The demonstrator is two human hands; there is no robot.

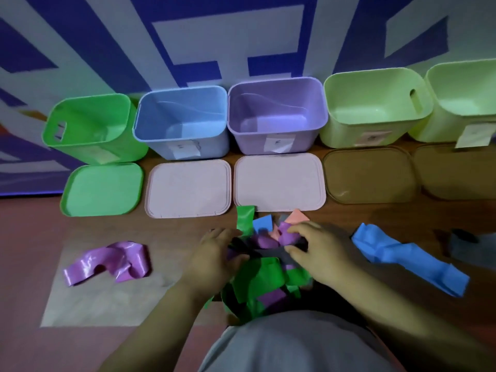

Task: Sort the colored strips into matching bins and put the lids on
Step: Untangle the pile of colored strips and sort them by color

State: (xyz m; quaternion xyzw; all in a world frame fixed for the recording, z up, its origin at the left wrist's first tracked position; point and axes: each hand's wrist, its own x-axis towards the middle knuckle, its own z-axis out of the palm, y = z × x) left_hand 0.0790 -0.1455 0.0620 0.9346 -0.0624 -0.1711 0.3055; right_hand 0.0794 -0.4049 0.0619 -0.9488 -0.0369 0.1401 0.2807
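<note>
The left hand (214, 253) and right hand (316, 251) each had a pinching grip on one dark strip (265, 252); a tug could drag the tangled pile (257, 280) along.

The left hand (217, 253) and the right hand (319, 251) each pinch one dark strip (268, 252) on top of the mixed pile of strips (263, 280). A purple strip (107, 263) lies apart at the left and a blue strip (402, 253) at the right. Behind them the green bin (91, 127), the blue bin (182, 122) and the purple bin (276, 114) stand open.
</note>
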